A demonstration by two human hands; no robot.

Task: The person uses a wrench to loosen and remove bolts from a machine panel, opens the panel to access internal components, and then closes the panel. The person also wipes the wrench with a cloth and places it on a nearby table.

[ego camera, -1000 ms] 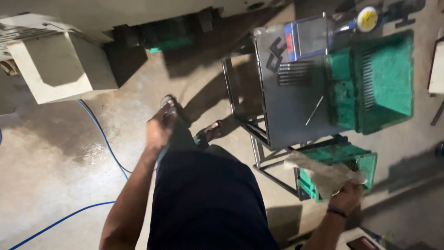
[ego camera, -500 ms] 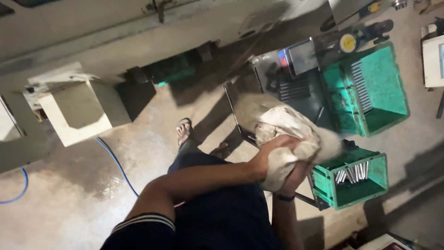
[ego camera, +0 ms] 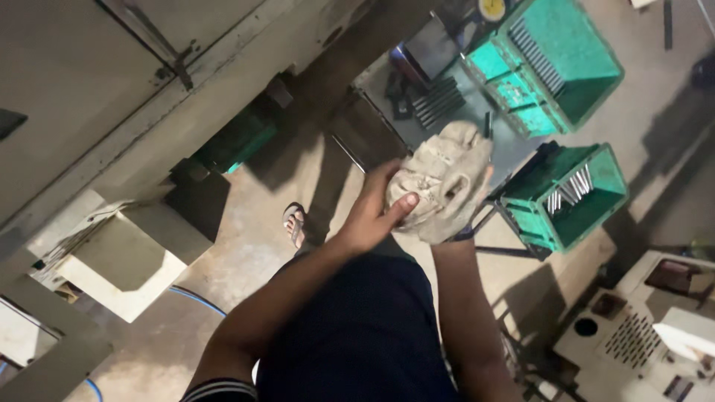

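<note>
1. As I look down from the head camera, the far left shows a grey machine housing (ego camera: 112, 97) with a pale boxy block (ego camera: 130, 257) jutting out beneath it.
2. Blue hose (ego camera: 195, 299) lies on the concrete floor (ego camera: 246, 246) just below that block; a second stretch shows at the bottom left corner.
3. One sandalled foot (ego camera: 296, 223) stands on the floor, just above the dark shorts (ego camera: 357, 335).
4. Left hand (ego camera: 370, 212): fingers and thumb curled onto the left side of a crumpled beige rag (ego camera: 443, 179), one fingertip pressed into the cloth; this hand is holding the rag.
5. The rag sits between the two hands at mid-frame, raised in front of the body, over the edge of a grey metal table (ego camera: 439, 112).
6. Right hand (ego camera: 477, 201): mostly hidden behind and under the rag; only a sliver of it and the forearm below show. It meets the cloth from the right, but I cannot tell how the fingers are set.
7. Small dark metal parts (ego camera: 436, 100) lie in rows on the table top.
8. Upper green crate (ego camera: 558, 59) rests on the table's right side.
9. Lower green crate (ego camera: 570, 197) sits below, holding a bundle of shiny metal rods (ego camera: 570, 195).
10. White machine casing (ego camera: 648, 320) with a vent grille fills the bottom right corner.
</note>
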